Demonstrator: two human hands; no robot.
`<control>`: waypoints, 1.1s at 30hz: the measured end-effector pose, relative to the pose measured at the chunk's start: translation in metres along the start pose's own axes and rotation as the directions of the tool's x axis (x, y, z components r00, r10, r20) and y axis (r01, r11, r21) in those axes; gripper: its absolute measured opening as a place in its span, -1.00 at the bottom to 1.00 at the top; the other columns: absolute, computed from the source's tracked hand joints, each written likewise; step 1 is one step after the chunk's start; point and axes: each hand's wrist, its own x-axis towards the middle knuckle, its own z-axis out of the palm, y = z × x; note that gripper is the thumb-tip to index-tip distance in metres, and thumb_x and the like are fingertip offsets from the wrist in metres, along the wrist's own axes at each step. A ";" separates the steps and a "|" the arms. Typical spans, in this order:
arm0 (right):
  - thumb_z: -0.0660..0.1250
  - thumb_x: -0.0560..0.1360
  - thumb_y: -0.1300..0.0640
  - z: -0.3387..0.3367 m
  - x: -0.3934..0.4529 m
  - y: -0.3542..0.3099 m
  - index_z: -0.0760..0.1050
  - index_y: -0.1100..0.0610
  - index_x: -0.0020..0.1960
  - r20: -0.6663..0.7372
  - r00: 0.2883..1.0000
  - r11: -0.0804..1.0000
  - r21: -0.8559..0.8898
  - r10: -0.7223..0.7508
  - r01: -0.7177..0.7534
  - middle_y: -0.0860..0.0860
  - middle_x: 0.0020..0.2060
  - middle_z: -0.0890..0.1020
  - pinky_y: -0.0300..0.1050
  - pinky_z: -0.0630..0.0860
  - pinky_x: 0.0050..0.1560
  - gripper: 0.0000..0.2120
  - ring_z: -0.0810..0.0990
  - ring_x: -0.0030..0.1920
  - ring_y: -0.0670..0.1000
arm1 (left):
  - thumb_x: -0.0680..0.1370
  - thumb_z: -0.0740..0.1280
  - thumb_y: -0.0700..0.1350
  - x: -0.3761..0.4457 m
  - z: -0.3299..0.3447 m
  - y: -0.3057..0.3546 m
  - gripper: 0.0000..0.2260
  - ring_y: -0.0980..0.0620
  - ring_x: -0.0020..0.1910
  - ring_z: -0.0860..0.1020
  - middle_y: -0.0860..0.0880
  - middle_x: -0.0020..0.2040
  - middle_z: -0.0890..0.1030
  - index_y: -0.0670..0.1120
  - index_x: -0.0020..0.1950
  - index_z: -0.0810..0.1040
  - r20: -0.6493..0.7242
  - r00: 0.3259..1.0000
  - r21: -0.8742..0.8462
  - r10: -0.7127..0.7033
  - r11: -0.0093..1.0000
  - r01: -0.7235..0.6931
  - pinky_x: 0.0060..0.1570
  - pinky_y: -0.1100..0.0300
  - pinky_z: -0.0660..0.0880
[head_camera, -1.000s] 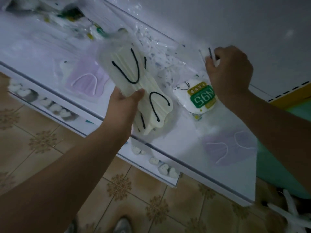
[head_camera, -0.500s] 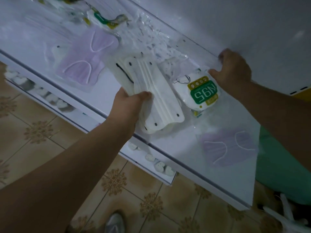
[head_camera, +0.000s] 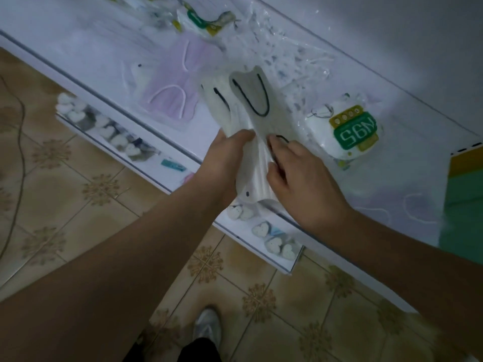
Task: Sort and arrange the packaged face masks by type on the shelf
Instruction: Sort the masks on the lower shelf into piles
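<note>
I see right hand [head_camera: 303,176] moved off shelf [head_camera: 407,163] back, now pinching white mask pack [head_camera: 251,121] beside gripping left hand [head_camera: 224,158], left of N95 pack [head_camera: 350,131].

Two purple mask packs [head_camera: 172,87] [head_camera: 407,205]; two N95 packs [head_camera: 350,131] [head_camera: 201,20]; one white pack [head_camera: 248,105].

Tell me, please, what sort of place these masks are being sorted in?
Probably a small shop or pharmacy. A white display shelf holds packaged masks, among them an N95 pack and a purple mask pack; a lower shelf carries small heart-shaped goods, above a patterned tile floor.
</note>
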 end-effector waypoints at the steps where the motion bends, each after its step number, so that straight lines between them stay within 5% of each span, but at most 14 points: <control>1: 0.24 0.56 0.21 0.002 0.000 0.000 0.43 0.26 0.39 -0.018 1.000 1.000 -0.002 0.002 -0.002 0.21 0.07 0.59 -0.04 0.51 -0.20 -0.59 0.61 -0.17 0.24 | 0.64 0.32 -0.13 0.000 -0.004 0.000 -0.91 -0.05 -0.09 0.66 -0.05 -0.04 0.68 0.00 0.14 0.54 -0.010 1.000 0.023 0.000 1.000 0.000 -0.10 0.11 0.62; 6: 0.20 0.53 0.19 -0.016 0.027 0.016 0.61 0.29 0.17 -0.191 0.979 0.981 -0.190 -0.076 0.039 0.24 -0.13 0.60 -0.07 0.46 -0.37 -0.67 0.56 -0.35 0.21 | 0.62 0.38 -0.05 0.002 -0.030 0.003 -0.72 -0.07 0.03 0.64 -0.07 0.11 0.65 -0.08 0.30 0.50 -0.121 0.993 0.041 -0.004 0.999 0.009 -0.06 0.12 0.56; 10: 0.14 0.54 0.14 -0.049 0.070 0.051 0.57 0.18 0.26 -0.328 0.923 0.923 -0.253 0.199 -0.289 0.28 -0.05 0.51 0.06 0.44 -0.17 -0.63 0.54 -0.11 0.32 | 0.57 0.42 0.02 0.000 -0.055 0.020 -0.62 -0.06 0.04 0.64 -0.05 0.14 0.65 -0.04 0.35 0.47 -0.154 0.988 0.015 0.000 1.000 0.002 0.00 0.04 0.58; 13: 0.16 0.54 -0.01 -0.048 0.081 0.049 0.53 0.21 -0.09 -0.161 0.959 0.959 -0.129 0.233 -0.254 0.24 -0.19 0.44 -0.05 0.36 -0.19 -0.69 0.50 -0.16 0.25 | 0.55 0.45 0.06 -0.001 -0.068 0.031 -0.66 -0.08 0.05 0.66 -0.04 0.11 0.67 -0.02 0.25 0.49 -0.149 0.989 0.058 0.019 0.998 -0.011 0.12 -0.04 0.58; 15: 0.19 0.58 -0.10 -0.038 0.078 0.024 0.57 0.22 -0.05 -0.004 0.974 0.966 0.127 0.225 -0.223 0.21 -0.13 0.48 -0.27 0.33 -0.10 -0.61 0.50 -0.12 0.09 | 0.53 0.46 0.10 -0.004 -0.074 0.038 -0.68 -0.05 0.03 0.68 -0.02 0.06 0.70 -0.02 0.19 0.55 -0.112 0.993 0.081 0.034 0.996 -0.025 0.02 0.07 0.59; 17: 0.21 0.63 -0.09 -0.035 0.073 -0.018 0.63 0.11 0.06 0.171 0.945 0.841 0.432 0.278 -0.326 0.13 0.01 0.55 -0.47 0.32 -0.02 -0.67 0.51 -0.13 -0.19 | 0.52 0.46 0.13 -0.009 -0.082 0.047 -0.68 0.00 0.01 0.69 0.02 0.01 0.73 -0.01 0.17 0.60 -0.042 0.997 0.115 0.058 0.992 -0.053 -0.07 0.17 0.58; 19: 0.22 0.61 -0.14 -0.036 0.072 -0.060 0.62 -0.15 -0.05 0.353 0.898 0.633 0.640 0.262 -0.436 -0.13 -0.06 0.61 -0.42 0.39 0.12 -0.79 0.51 -0.15 -0.37 | 0.56 0.40 0.14 -0.019 -0.093 0.059 -0.70 0.10 -0.01 0.71 0.08 -0.01 0.74 -0.02 0.17 0.61 0.083 0.994 0.152 0.067 0.985 -0.079 -0.01 0.20 0.61; 21: 0.31 0.57 -0.10 -0.040 0.073 -0.095 0.58 -0.18 0.06 0.423 0.881 0.461 0.751 0.213 -0.472 -0.22 -0.02 0.68 -0.27 0.53 0.18 -0.88 0.62 0.01 -0.29 | 0.62 0.31 0.12 -0.033 -0.102 0.072 -0.79 0.36 -0.19 0.65 0.26 -0.20 0.70 0.04 0.14 0.56 0.202 0.978 0.186 0.050 0.979 -0.088 -0.18 0.42 0.57; 23: 0.43 0.50 -0.02 -0.049 0.078 -0.133 0.56 -0.10 0.16 0.391 0.883 0.401 0.788 0.261 -0.467 -0.18 -0.02 0.71 -0.18 0.61 0.08 -0.76 0.68 0.00 -0.18 | 0.65 0.26 0.10 -0.051 -0.121 0.090 -0.82 0.49 -0.33 0.56 0.34 -0.33 0.61 0.09 0.21 0.51 0.238 0.970 0.217 0.047 0.971 -0.100 -0.36 0.56 0.45; 25: 0.49 0.45 0.02 -0.067 0.085 -0.168 0.58 -0.06 0.13 0.370 0.866 0.340 0.809 0.337 -0.479 -0.13 -0.04 0.72 -0.02 0.63 0.09 -0.73 0.70 -0.03 -0.10 | 0.64 0.30 0.02 -0.074 -0.139 0.119 -0.74 0.39 -0.09 0.64 0.24 -0.09 0.70 -0.02 0.30 0.50 0.245 0.969 0.198 0.030 0.977 -0.081 -0.10 0.44 0.55; 27: 0.50 0.45 0.08 -0.094 0.089 -0.200 0.59 -0.05 0.12 0.383 0.847 0.254 0.835 0.369 -0.488 -0.11 -0.04 0.73 0.06 0.62 0.12 -0.74 0.71 -0.03 -0.06 | 0.57 0.37 -0.03 -0.103 -0.159 0.151 -0.57 -0.01 0.19 0.66 -0.06 0.21 0.68 -0.11 0.41 0.47 0.243 0.970 0.151 -0.006 0.988 -0.032 0.19 0.05 0.57; 29: 0.48 0.47 0.14 -0.126 0.090 -0.232 0.57 -0.04 0.17 0.378 0.842 0.180 0.864 0.385 -0.470 -0.10 0.00 0.72 0.03 0.61 0.13 -0.71 0.70 0.02 -0.06 | 0.54 0.39 -0.03 -0.140 -0.174 0.187 -0.56 -0.12 0.19 0.65 -0.12 0.22 0.67 -0.09 0.41 0.50 0.256 0.966 0.131 -0.046 0.991 0.013 0.17 -0.05 0.58; 33: 0.36 0.55 0.25 -0.195 0.087 -0.292 0.57 -0.04 0.17 0.354 0.839 0.047 0.912 0.412 -0.408 -0.09 0.03 0.72 0.00 0.57 0.13 -0.73 0.68 0.08 -0.02 | 0.49 0.33 0.07 -0.215 -0.192 0.253 -0.54 -0.07 0.18 0.66 -0.09 0.22 0.68 -0.06 0.36 0.55 0.380 0.911 0.187 -0.160 0.978 0.094 0.06 0.07 0.63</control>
